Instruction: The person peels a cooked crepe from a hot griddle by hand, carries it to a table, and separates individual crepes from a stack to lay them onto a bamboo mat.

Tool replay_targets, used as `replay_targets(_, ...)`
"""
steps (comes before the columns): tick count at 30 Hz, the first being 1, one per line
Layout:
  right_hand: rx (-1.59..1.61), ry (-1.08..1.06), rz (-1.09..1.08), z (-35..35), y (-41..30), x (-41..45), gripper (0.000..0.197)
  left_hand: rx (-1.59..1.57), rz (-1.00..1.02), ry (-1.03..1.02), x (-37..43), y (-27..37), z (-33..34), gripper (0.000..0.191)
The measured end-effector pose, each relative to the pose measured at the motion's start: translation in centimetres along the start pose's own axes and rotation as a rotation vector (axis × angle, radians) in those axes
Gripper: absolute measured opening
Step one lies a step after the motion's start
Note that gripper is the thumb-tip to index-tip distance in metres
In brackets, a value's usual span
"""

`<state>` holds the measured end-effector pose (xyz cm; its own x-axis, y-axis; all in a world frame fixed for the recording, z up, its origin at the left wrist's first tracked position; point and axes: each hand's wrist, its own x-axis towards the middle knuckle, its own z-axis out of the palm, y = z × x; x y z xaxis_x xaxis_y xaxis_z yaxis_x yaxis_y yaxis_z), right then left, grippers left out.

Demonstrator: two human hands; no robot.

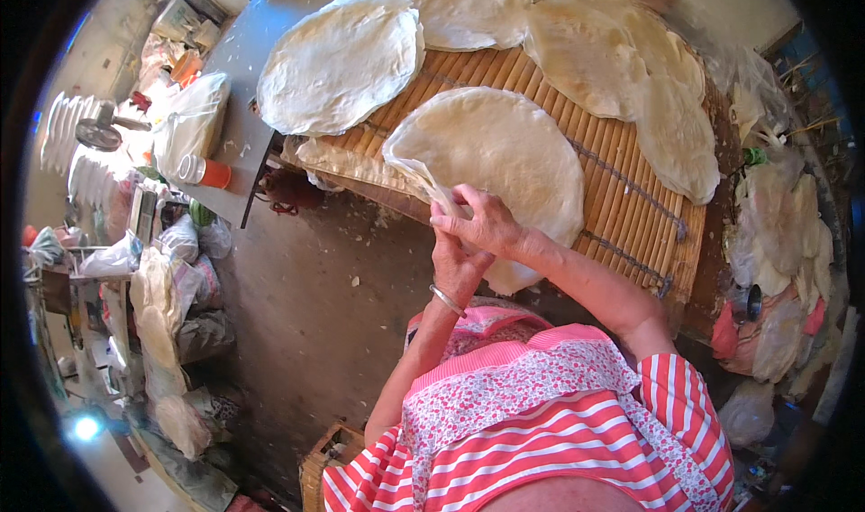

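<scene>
A large, thin, round sheet of dough or flatbread (493, 147) lies in front of me on a slatted bamboo mat (615, 167), its near part hanging over the mat's edge. At the sheet's near left rim, my right hand (488, 220) pinches a folded edge between thumb and fingers. Just below it, my left hand (458, 259), with a metal bangle at the wrist, holds the same edge from underneath. My fingers partly hide the fold, so how many layers are pinched cannot be told.
More round sheets (341, 69) overlap along the mat's far and right sides. At left, an orange-and-white cup (206, 171) and a plastic-wrapped stack (196, 117) rest on a grey table (250, 53). Bags and loose sheets (777, 221) crowd the right; a wooden box (331, 448) stands near my left elbow.
</scene>
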<state>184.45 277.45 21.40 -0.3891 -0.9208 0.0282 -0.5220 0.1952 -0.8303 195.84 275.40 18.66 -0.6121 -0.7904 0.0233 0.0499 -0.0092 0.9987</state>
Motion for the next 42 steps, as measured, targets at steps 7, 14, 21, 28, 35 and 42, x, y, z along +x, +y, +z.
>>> replay_targets(7,0.300,-0.167,0.130,-1.7,0.3,1.4,0.038,-0.356,-0.121,-0.045,0.3,2.0,-0.6,0.089)
replay_targets(14,0.388,-0.176,0.121,-1.5,0.7,1.4,0.027,-0.623,-0.247,-0.007,1.1,2.4,-1.7,0.069)
replay_targets(21,0.073,-0.027,-0.098,0.1,1.0,1.0,0.015,-0.648,-0.324,0.024,1.3,1.6,-3.0,0.054)
replay_targets(28,0.119,-0.059,-0.093,-0.3,1.0,0.5,0.017,-0.655,-0.316,0.037,1.2,1.7,-3.5,0.045)
replay_targets(35,0.013,-0.054,-0.174,1.6,1.1,-0.3,0.015,-0.583,-0.343,0.127,1.4,0.6,-3.9,0.039)
replay_targets(42,0.010,-0.020,-0.199,2.6,1.7,-0.5,0.012,-0.525,-0.345,0.217,1.4,-1.0,-4.3,0.034)
